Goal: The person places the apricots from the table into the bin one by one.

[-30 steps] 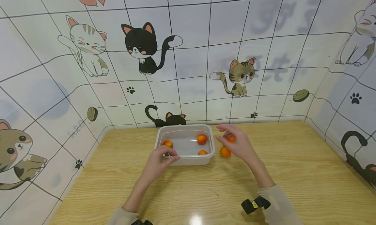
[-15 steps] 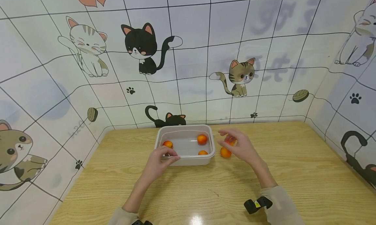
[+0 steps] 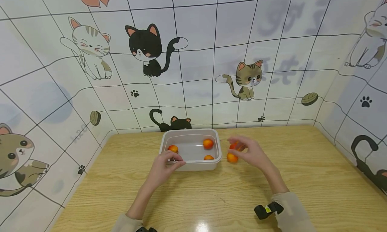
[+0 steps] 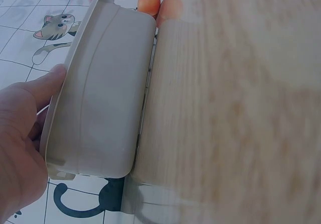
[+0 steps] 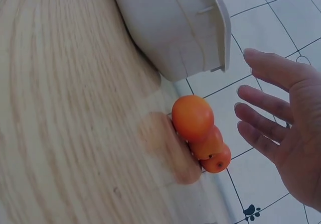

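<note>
A white plastic tub point(image 3: 189, 164) stands on the wooden table with three small orange fruits in it point(image 3: 173, 148) point(image 3: 208, 143) point(image 3: 208, 157). My left hand point(image 3: 175, 162) grips the tub's near left rim, fingers curled over the edge; its thumb point(image 4: 47, 81) lies along the rim. Just right of the tub, more orange fruits point(image 3: 232, 157) lie on the table; the right wrist view shows three in a row point(image 5: 192, 117). My right hand point(image 3: 237, 144) hovers just above them, fingers point(image 5: 263, 102) spread and relaxed, holding nothing.
The wooden table point(image 3: 302, 178) is walled at the back and on both sides by panels printed with cartoon cats point(image 3: 148, 47). The tub sits near the back wall. Black wrist-camera mounts point(image 3: 267, 210) show on my sleeves.
My right hand has drawn a little right and down, from beside the tub's rim to over the loose fruits. The left hand and tub have not moved.
</note>
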{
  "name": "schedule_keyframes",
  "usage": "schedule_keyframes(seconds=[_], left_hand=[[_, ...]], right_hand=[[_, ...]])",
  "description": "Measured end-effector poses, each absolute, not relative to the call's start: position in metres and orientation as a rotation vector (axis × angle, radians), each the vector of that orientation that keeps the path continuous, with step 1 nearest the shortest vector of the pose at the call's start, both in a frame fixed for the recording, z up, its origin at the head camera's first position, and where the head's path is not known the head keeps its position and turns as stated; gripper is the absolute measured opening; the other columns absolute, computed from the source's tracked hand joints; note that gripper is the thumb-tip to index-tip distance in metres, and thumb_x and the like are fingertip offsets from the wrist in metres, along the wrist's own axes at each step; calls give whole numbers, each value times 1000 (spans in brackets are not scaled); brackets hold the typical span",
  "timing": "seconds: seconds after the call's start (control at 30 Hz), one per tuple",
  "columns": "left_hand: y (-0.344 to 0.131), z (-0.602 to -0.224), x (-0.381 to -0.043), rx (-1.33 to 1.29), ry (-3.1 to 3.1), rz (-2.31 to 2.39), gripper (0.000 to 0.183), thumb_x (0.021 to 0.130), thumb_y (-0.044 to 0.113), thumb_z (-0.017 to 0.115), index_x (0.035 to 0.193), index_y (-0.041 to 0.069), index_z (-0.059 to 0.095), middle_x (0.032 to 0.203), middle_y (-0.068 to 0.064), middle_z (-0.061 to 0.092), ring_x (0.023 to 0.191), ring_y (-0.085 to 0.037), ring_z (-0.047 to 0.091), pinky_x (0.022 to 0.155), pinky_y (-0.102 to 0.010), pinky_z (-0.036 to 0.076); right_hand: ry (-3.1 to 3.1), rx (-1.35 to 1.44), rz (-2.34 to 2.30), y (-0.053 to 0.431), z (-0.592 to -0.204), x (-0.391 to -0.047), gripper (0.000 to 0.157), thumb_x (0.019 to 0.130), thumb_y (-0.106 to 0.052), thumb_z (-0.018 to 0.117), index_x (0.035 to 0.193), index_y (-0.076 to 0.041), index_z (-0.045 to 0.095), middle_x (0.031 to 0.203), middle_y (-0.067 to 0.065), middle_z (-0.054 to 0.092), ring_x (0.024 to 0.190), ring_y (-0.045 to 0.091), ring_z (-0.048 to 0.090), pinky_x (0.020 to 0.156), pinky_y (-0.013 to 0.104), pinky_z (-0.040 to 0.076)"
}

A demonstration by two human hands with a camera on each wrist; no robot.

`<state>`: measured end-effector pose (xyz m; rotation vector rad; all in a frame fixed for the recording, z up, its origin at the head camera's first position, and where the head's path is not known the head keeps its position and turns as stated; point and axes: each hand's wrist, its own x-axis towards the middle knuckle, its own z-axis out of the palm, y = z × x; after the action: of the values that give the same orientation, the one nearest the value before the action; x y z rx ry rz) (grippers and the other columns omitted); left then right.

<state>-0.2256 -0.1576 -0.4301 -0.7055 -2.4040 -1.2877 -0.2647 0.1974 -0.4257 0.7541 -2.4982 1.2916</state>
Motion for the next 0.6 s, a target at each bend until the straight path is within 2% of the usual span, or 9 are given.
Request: schedule_keyframes(seconds=[0.17,0.37,0.6], left_hand=[[-158,-430,-225,-702,-2408,-1289,14,81,16,86,85,17,73,84,12,66,81,-11,60,75,-27,53],[-158,-430,-225,-701,-2406,-1295,14,80,15,86,85,16,73,84,12,67,81,-11,60,75,-28,53],[-157,-430,-225,-695,-2407,-1297,14,81,15,86,85,16,73,84,12,67,82,-11,61,75,-28,54]], right_hand=[[-2546,763,1300,201,-430,-266,38,88,-13,80,123,-4,68,105,15,71,83,19,64,77,41,56],[-2590,741,1310,206,-437,-267,36,88,-16,80,121,-6,70,105,11,71,80,20,62,71,30,54],[-2626,749,1305,209,-444,-269,35,88,-15,80,119,-1,70,106,11,71,79,20,61,67,28,52]])
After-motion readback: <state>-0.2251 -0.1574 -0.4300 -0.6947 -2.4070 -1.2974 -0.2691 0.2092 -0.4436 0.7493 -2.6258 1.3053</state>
